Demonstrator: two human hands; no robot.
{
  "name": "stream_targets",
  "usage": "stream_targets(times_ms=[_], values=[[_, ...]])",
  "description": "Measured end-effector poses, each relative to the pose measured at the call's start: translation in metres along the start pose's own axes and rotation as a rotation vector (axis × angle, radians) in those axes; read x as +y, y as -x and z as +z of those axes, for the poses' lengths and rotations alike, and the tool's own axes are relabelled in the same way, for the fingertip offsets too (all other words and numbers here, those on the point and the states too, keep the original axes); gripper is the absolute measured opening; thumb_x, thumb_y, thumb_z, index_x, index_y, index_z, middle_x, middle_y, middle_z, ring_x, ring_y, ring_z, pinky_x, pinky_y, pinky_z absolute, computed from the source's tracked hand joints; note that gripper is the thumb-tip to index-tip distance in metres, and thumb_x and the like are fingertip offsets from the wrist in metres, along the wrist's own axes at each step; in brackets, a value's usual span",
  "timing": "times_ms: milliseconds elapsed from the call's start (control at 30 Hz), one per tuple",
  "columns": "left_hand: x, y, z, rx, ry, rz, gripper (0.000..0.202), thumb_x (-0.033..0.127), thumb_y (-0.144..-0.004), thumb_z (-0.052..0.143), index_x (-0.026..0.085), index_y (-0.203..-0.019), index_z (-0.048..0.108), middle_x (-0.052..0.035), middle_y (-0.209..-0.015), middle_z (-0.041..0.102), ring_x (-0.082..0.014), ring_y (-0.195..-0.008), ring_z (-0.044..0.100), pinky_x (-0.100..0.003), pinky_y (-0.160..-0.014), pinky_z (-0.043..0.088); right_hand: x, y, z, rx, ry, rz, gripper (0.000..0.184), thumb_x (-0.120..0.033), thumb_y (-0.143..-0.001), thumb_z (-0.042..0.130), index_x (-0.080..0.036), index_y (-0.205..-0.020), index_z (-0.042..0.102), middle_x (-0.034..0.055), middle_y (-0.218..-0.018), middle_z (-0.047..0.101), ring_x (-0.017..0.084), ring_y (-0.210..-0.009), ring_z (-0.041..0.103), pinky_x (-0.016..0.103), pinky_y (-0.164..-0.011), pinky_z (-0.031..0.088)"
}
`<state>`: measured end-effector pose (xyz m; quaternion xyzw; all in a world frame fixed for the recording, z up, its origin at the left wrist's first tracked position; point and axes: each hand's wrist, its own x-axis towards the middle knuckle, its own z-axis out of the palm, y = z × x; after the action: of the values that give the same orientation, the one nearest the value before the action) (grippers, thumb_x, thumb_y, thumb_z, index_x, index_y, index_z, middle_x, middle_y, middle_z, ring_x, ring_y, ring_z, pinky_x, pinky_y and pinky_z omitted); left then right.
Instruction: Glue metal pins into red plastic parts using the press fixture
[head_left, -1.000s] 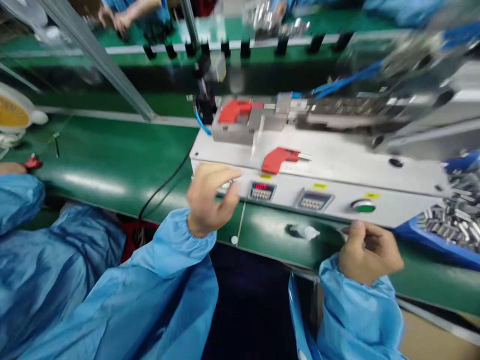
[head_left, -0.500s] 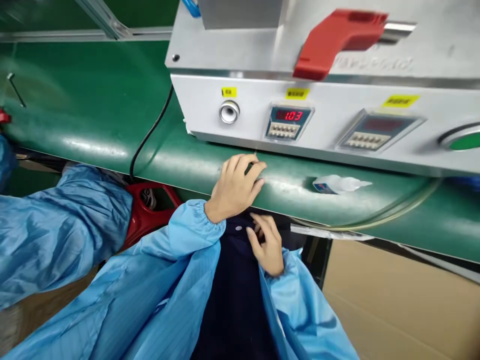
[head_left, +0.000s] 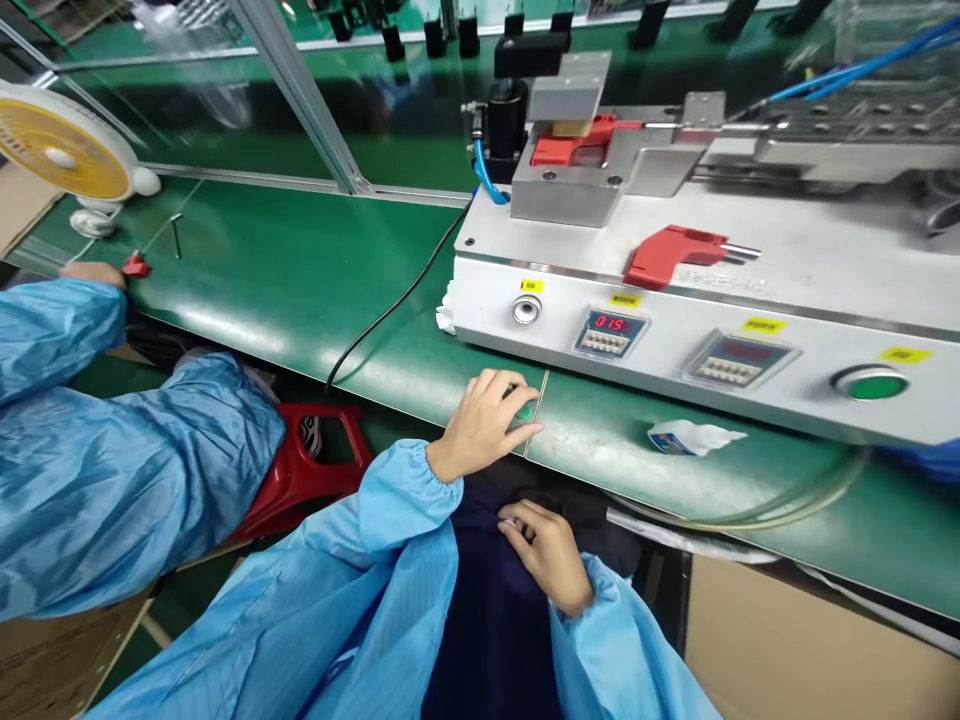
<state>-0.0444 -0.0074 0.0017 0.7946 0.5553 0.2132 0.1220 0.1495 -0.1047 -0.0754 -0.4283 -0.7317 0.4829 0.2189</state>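
Observation:
My left hand [head_left: 484, 425] rests at the front edge of the green bench [head_left: 285, 270], palm down. Its fingers are bent with the thumb apart, and a small bright green spot shows in the gap between them; I cannot tell what it is. Lower, in front of the dark shirt [head_left: 495, 620], my right hand [head_left: 551, 555] has its fingers curled together against the cloth; what they hold, if anything, is hidden. Beyond my hands stands a white-fronted machine [head_left: 562, 345] with a lit red display [head_left: 611, 322]. A red angled part with a metal tube [head_left: 667, 257] lies on top of it.
Another red part [head_left: 555, 150] sits in the machine's metal fixture [head_left: 566, 195]. A small white bottle [head_left: 694, 438] lies on the bench at right, near a loose clear tube [head_left: 810, 495]. At left are a co-worker's sleeve [head_left: 60, 330], a red stool [head_left: 300, 480] and a fan [head_left: 60, 145].
The view has tilted up and now takes in the fixture, fan and co-worker's hand. My right hand's fingers have drawn together against the shirt. The lit display reads differently.

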Motion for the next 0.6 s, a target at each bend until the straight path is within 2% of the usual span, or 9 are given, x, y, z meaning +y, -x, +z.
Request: stream_targets(times_ms=[167,433,600], values=[[-0.012,0.008,-0.005,0.018,-0.002,-0.023,0.032,0.040,-0.097,0.074,0.020,-0.122,0.070,-0.0110,-0.116,0.064,-0.0291,-0.107,0.056,-0.041,-0.091,0.048,-0.002,-0.003,-0.003,0.055,-0.270,0.160,0.027,-0.046,-0.096,0.066,-0.022,-0.089,0.076,0.0038,-0.073,0.072,0.021,-0.063,0.070,0.031,-0.065,0.059],[-0.015,0.011,-0.001,0.083,-0.005,0.016,0.021,0.037,-0.101,0.070,0.021,-0.115,0.072,-0.0077,-0.108,0.065,-0.0253,-0.097,0.056,-0.037,-0.084,0.045,0.003,-0.003,-0.002,0.073,-0.360,0.243,0.049,-0.068,-0.092,0.067,-0.021,-0.096,0.076,0.0066,-0.073,0.075,0.025,-0.065,0.076,0.036,-0.073,0.066],[-0.015,0.011,0.000,0.097,-0.003,0.035,0.019,0.036,-0.102,0.068,0.021,-0.112,0.072,-0.0072,-0.106,0.067,-0.0248,-0.095,0.056,-0.037,-0.082,0.045,0.007,-0.004,-0.001,0.104,-0.409,0.272,0.056,-0.076,-0.087,0.070,-0.021,-0.097,0.078,0.0079,-0.079,0.078,0.026,-0.068,0.078,0.038,-0.075,0.068]])
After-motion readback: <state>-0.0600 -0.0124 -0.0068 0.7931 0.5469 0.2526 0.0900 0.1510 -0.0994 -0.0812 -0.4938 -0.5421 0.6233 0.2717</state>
